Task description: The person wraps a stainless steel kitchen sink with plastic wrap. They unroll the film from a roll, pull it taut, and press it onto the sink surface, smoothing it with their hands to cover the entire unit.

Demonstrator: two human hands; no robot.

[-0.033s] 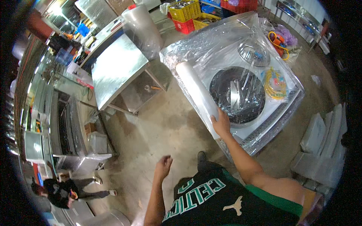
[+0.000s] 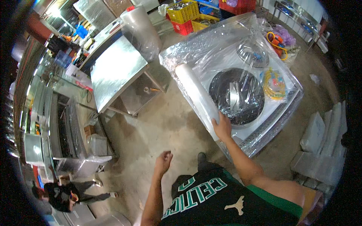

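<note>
A long white roll of stretch film lies along the left edge of a large stove unit wrapped in clear film. My right hand grips the near end of the roll, with the thumb on its left side. Under the film on the unit show a round black burner with a metal piece in its middle, a round metal part and a bagged yellow hose. My left hand hangs over the floor with curled fingers; nothing shows in them.
A metal-topped table stands left of the unit, beside a tall film roll. Yellow crates are behind. Wrapped panels stand at right. Another person is at lower left.
My left hand has risen very slightly. The right hand stays on the roll, and the view has shifted a little.
</note>
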